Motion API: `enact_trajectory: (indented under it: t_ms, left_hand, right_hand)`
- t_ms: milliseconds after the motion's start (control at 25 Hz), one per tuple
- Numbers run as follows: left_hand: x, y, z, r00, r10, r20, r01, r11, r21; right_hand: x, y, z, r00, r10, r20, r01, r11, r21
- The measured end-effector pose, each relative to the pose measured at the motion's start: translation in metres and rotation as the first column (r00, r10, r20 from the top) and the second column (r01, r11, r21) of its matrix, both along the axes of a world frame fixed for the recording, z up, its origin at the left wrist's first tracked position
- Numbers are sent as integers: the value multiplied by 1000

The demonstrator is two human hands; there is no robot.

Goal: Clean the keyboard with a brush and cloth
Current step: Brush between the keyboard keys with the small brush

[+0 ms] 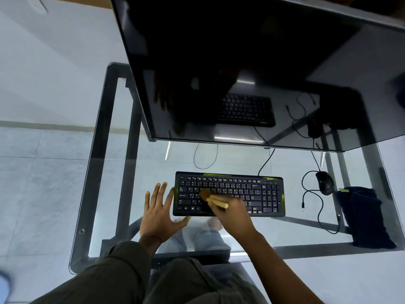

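The right hand point(234, 212) grips the brush point(210, 197) on the keyboard's point(263, 194) left keys. The left hand point(160, 212), fingers spread, braces its edge. Brushing seems underway; the cloth point(363, 216) lies unused.

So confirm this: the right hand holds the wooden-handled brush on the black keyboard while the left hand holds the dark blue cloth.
No. In the head view the left hand lies open on the glass desk beside the black keyboard; the dark blue cloth sits apart, far right. The right hand does hold the wooden-handled brush on the keys.
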State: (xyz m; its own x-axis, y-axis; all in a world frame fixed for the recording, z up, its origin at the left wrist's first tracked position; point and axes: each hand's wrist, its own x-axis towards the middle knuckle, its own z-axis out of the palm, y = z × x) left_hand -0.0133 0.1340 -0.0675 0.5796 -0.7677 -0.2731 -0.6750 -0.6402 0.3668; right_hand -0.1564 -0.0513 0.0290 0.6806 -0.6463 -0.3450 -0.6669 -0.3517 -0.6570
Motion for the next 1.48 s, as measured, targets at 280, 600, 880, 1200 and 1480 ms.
enact_trajectory:
  t_ms: [280, 600, 880, 1200, 1480]
  left_hand:
    - [0, 0, 0, 1000, 8, -6, -8, 1000, -18]
    - [0, 1, -1, 1000, 10, -11, -10, 1000, -16]
    - [0, 1, 0, 1000, 10, -7, -10, 1000, -15]
    - [-1, 0, 0, 1000, 9, -10, -9, 1000, -30]
    - [0, 2, 1, 1000, 15, -11, -15, 999, -49]
  right_hand:
    - [-3, 0, 3, 1000, -16, -21, 17, 999, 39]
    - [-12, 7, 8, 998, -49, -31, 50, 998, 46]
    - [-13, 7, 13, 998, -51, -35, 50, 998, -38]
    - [-31, -16, 22, 975, -117, -188, 86, 982, -168]
    - [-29, -11, 17, 992, -121, -44, 116, 989, -92]
